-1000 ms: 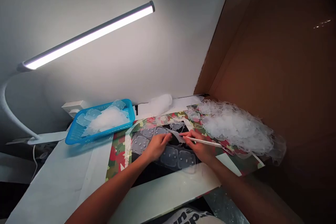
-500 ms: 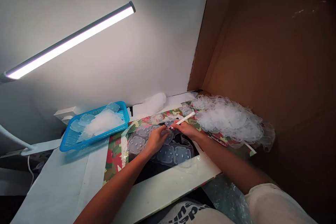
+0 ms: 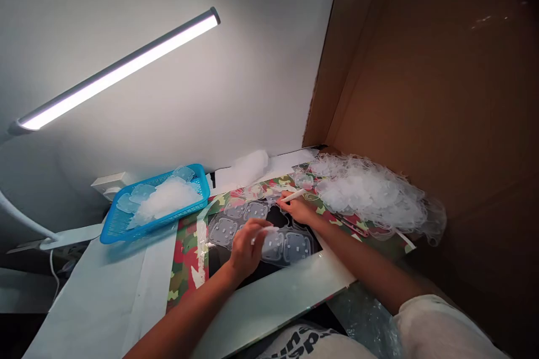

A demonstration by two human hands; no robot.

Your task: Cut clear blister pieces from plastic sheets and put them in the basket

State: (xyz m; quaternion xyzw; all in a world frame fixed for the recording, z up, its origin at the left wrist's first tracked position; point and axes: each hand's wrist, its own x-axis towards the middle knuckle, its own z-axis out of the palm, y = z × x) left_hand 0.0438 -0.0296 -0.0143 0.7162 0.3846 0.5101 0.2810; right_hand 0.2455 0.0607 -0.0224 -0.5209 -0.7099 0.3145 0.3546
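left hand [image 3: 246, 248] pinches piece [image 3: 269, 231], maybe; right hand [image 3: 300, 210] grips stick [image 3: 293, 196] near cardboard [image 3: 421, 95].

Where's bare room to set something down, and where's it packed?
Free: white paper in front of blue basket, left of patterned sheet; white strip at near edge. Crowded: clear squares under left hand and right hand with its white stick; plastic pile against cardboard.

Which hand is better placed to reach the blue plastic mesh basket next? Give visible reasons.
Probably the left hand: it is nearer the blue plastic mesh basket, while the right hand lies farther off and holds a thin white stick.
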